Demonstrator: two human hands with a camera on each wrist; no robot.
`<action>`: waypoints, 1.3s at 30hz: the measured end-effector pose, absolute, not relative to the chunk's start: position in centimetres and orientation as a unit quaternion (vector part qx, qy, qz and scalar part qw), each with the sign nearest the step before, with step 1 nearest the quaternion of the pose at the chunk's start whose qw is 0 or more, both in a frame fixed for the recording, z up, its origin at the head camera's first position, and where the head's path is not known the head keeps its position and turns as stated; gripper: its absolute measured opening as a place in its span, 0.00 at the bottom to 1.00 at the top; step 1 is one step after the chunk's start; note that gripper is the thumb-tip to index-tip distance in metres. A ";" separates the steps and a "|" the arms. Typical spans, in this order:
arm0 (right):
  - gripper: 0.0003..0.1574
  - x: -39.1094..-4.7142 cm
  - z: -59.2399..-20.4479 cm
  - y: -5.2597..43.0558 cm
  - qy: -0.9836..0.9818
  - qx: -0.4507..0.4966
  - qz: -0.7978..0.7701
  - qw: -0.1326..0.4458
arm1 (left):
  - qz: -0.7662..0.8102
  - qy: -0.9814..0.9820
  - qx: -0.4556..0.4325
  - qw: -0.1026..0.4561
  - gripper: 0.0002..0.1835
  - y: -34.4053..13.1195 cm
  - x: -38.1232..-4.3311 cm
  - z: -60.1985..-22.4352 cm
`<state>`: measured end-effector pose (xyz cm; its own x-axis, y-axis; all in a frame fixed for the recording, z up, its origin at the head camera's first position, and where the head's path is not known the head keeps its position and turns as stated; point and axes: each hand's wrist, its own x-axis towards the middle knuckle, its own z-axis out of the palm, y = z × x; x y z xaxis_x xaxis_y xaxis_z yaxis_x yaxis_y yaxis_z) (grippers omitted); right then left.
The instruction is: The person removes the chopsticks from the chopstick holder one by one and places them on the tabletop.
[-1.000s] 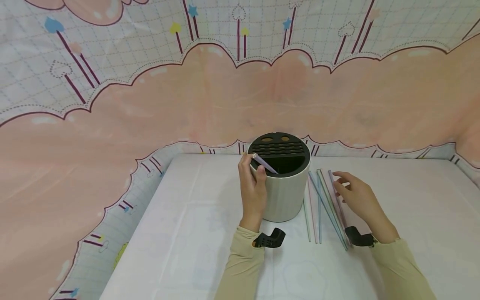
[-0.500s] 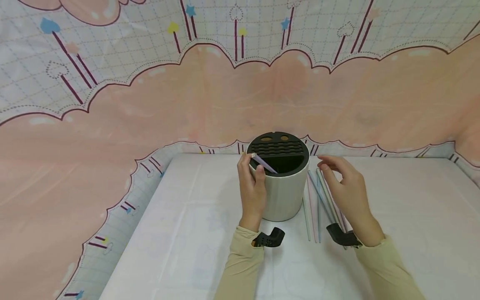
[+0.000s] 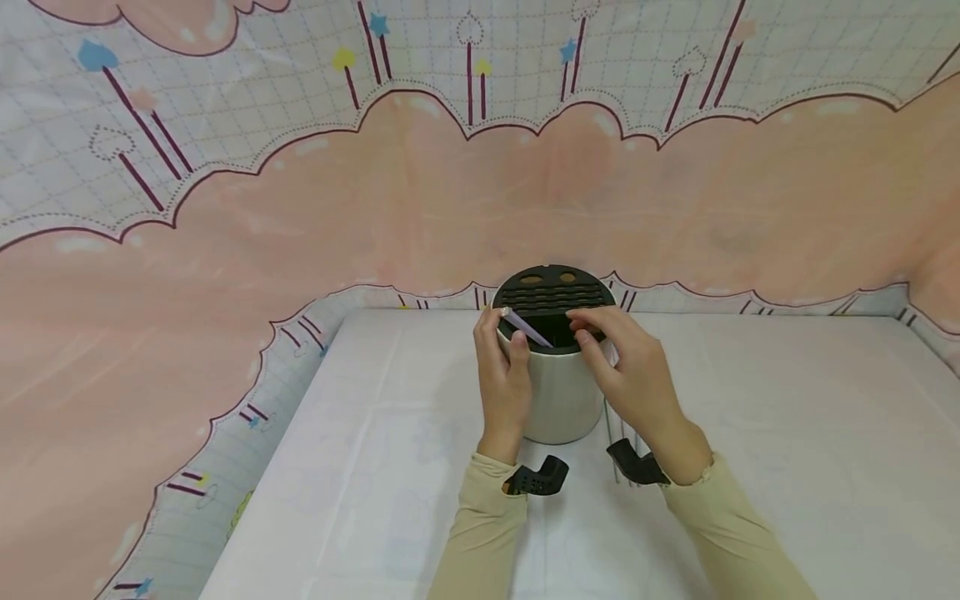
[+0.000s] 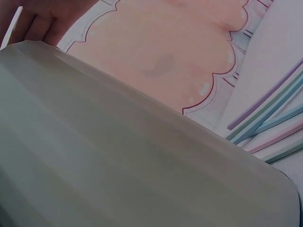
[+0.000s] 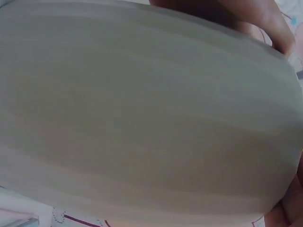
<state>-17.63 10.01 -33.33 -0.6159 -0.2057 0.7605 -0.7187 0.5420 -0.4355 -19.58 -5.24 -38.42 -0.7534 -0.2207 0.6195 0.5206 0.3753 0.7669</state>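
A round white utensil holder with a black slotted top stands upright. My left hand grips its left side, with the thumb near the front rim. Beside those fingers, a lavender stick leans out of the front compartment. My right hand reaches over the right rim, its fingertips at the compartment; I see nothing held there. In the left wrist view, a pale strip shows in front of the right hand. The holder's pale wall fills most of the right wrist view.
Several pastel sticks, chopstick-like, lie on the white tabletop right of the holder. In the head view my right forearm covers most of them. A patterned pink cloth hangs behind the table.
My right hand has moved left, from beside the loose sticks to the holder's opening. The left hand, the holder and the lavender stick in it have stayed about where they were.
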 end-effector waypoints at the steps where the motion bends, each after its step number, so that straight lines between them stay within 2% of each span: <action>1: 0.15 -17.6 -33.4 9.8 -0.815 0.286 0.380 0.331 | -0.551 -0.757 -0.098 0.337 0.28 -5.3 -19.6 -38.4; 8: 0.11 -17.6 -33.6 8.3 -0.837 0.280 0.322 0.344 | -0.551 -0.756 -0.107 0.336 0.28 -5.5 -19.5 -38.5; 14: 0.15 -17.0 -33.8 7.5 -0.868 0.279 0.238 0.336 | -0.562 -0.752 -0.111 0.326 0.25 -5.8 -19.3 -38.8; 22: 0.15 -16.5 -34.2 7.2 -0.864 0.269 0.253 0.343 | -0.560 -0.757 -0.106 0.320 0.26 -6.0 -18.9 -38.7; 28: 0.11 -16.3 -34.4 7.6 -0.834 0.269 0.342 0.339 | -0.567 -0.758 -0.103 0.306 0.22 -5.7 -18.7 -38.5; 32: 0.11 -16.2 -34.1 8.2 -0.821 0.254 0.420 0.293 | -0.566 -0.759 -0.098 0.305 0.21 -5.5 -18.7 -38.5; 36: 0.09 -15.8 -33.5 9.0 -0.790 0.189 0.532 0.240 | -0.564 -0.763 -0.091 0.301 0.21 -5.5 -18.7 -38.4; 39: 0.11 -15.2 -32.5 9.6 -0.741 0.147 0.616 0.224 | -0.563 -0.766 -0.084 0.298 0.21 -5.5 -18.7 -38.3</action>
